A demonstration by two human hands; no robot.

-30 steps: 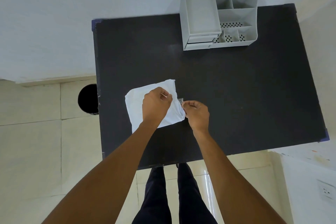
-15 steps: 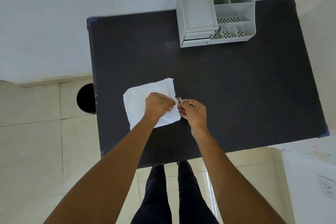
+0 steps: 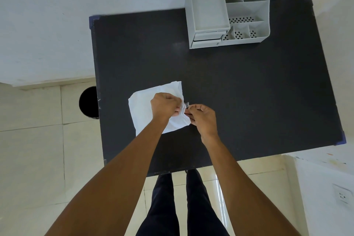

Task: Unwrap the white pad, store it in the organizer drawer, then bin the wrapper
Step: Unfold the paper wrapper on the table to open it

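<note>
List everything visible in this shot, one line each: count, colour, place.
white pad: one, white, still in its wrapper, near left part of the table
organizer: one, light grey, far edge of table, drawers shut
table: one, black top
bin: one, black, on the floor left of table
wall socket: one, white, lower right
left hand: gripping the pad's right edge
right hand: pinching the same edge
legs: two, dark trousers, under table edge

No readable text, label, brand or number shows on anything in view
</note>
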